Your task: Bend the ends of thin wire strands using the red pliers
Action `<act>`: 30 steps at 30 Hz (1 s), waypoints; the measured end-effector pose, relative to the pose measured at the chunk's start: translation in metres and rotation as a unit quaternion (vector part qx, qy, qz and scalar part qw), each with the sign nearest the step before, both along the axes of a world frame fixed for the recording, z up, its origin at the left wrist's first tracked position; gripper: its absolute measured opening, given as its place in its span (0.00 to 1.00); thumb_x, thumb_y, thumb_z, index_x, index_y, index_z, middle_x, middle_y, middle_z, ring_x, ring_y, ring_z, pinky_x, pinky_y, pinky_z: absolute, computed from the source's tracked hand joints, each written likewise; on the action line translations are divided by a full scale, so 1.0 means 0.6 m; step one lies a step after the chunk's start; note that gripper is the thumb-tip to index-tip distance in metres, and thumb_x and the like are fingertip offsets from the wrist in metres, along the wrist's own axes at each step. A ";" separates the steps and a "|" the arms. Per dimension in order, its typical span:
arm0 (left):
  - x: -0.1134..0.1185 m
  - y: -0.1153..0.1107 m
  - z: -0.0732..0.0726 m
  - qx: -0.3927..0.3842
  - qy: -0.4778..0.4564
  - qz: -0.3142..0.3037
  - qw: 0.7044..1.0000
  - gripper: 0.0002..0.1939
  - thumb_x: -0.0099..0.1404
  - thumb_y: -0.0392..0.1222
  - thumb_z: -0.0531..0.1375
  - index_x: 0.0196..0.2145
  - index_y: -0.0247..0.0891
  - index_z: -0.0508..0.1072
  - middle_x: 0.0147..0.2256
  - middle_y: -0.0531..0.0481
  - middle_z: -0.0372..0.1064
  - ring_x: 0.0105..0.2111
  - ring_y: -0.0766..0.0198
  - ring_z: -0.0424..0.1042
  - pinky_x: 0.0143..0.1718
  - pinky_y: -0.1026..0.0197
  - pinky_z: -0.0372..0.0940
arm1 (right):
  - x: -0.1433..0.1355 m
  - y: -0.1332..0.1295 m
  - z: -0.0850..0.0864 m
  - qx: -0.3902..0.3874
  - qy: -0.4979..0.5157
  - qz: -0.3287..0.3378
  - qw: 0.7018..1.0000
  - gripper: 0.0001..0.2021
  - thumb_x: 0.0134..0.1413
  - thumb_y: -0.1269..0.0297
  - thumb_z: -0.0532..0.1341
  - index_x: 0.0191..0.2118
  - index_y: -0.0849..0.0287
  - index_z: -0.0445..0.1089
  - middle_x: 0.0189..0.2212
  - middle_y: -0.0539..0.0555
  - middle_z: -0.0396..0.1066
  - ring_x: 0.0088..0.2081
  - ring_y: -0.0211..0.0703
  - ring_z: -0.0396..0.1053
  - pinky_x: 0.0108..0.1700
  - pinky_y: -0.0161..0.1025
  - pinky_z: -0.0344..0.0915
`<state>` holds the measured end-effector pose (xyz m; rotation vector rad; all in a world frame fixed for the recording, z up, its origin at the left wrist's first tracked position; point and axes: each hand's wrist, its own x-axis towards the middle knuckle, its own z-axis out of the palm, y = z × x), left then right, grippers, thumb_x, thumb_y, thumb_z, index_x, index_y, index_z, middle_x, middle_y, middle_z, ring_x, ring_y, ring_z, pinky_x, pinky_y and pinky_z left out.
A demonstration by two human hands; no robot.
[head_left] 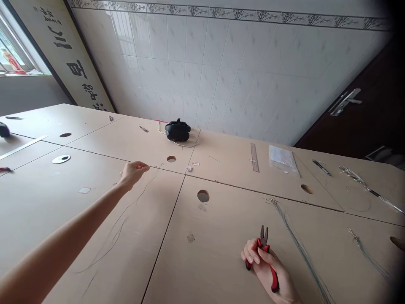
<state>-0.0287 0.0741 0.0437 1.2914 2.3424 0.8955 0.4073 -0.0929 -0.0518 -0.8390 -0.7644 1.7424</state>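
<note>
My left hand (134, 173) is stretched out over the left middle of the table, its fingertips pinched together. A thin wire (136, 200) hangs or lies beside it, curving down toward the lower left; whether the fingers hold it is too small to tell. At the lower right, my right hand (262, 266) is wrapped round red-handled pliers (264, 238), their dark jaws pointing up and slightly apart. A bundle of thin wires (297, 238) lies just right of my right hand, with small metallic pieces at its upper end.
On the table (221, 261) are a black device (177, 131) with a white cable, a ruler (255, 158), plastic bags (284, 160), a pen (322, 167) and another wire bundle (368, 253). Round holes (203, 195) pierce the tabletop. A tiled wall (221, 71) rises behind.
</note>
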 end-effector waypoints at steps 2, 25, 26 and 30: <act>0.006 0.044 -0.018 -0.026 0.012 -0.002 1.000 0.15 0.67 0.47 0.61 0.45 0.34 0.74 0.44 0.45 0.73 0.44 0.56 0.73 0.46 0.49 0.69 | 0.002 0.000 -0.002 -0.003 0.001 0.000 1.000 0.12 0.56 0.53 0.62 0.30 0.55 0.72 0.23 0.49 0.54 0.28 0.42 0.54 0.38 0.46 0.56; 0.033 0.138 -0.061 -0.077 0.076 -0.038 0.993 0.19 0.68 0.48 0.59 0.52 0.35 0.71 0.52 0.43 0.69 0.52 0.51 0.69 0.53 0.42 0.63 | -0.006 0.018 0.014 0.000 0.034 -0.007 0.999 0.11 0.50 0.54 0.65 0.29 0.57 0.71 0.21 0.47 0.54 0.26 0.39 0.54 0.39 0.43 0.56; 0.035 0.138 -0.058 -0.069 0.071 -0.033 0.994 0.19 0.68 0.49 0.59 0.52 0.35 0.71 0.51 0.43 0.70 0.53 0.50 0.68 0.55 0.41 0.60 | -0.007 0.018 0.015 0.002 0.029 -0.008 1.000 0.11 0.49 0.54 0.66 0.29 0.57 0.70 0.20 0.46 0.54 0.26 0.39 0.54 0.39 0.43 0.56; 0.051 0.141 -0.040 -0.011 0.057 -0.007 0.998 0.27 0.65 0.50 0.57 0.58 0.33 0.65 0.52 0.42 0.68 0.59 0.44 0.59 0.59 0.41 0.50 | -0.012 0.019 0.024 0.005 -0.013 -0.031 0.999 0.14 0.45 0.51 0.66 0.29 0.57 0.68 0.19 0.45 0.54 0.26 0.39 0.55 0.38 0.42 0.57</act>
